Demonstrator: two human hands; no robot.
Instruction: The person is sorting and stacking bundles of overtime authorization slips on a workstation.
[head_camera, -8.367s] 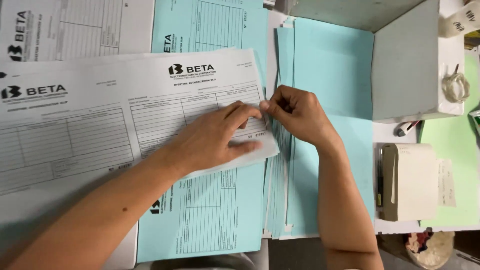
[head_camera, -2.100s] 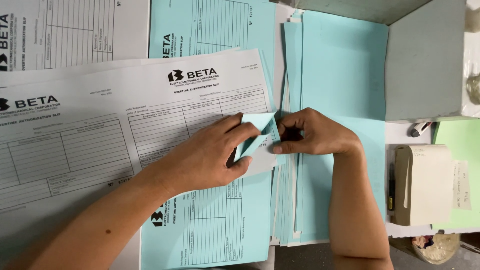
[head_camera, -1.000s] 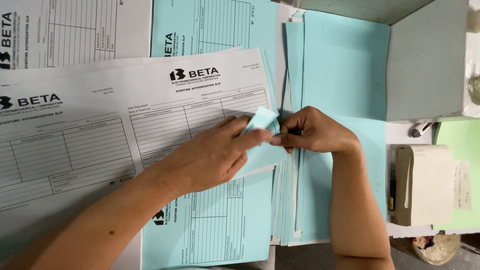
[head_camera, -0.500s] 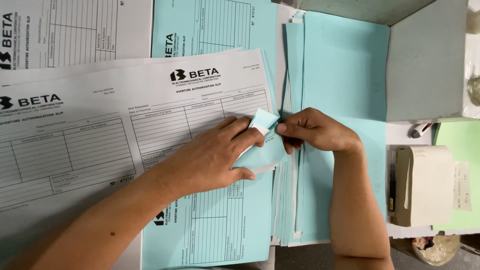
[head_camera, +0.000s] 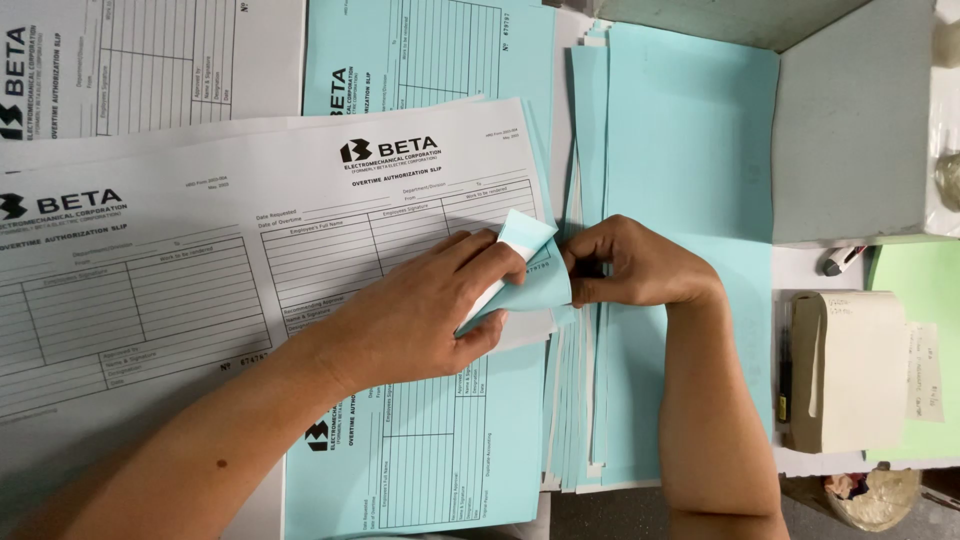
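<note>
Head view: both hands (head_camera: 425, 315) (head_camera: 630, 265) pinch blue form corner (head_camera: 535, 265).

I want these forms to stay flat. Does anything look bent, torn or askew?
Yes. The light blue sheet's corner is curled up and folded over between the left hand and right hand. The blue stack beside it is fanned unevenly at its left edge. No tears show.
</note>
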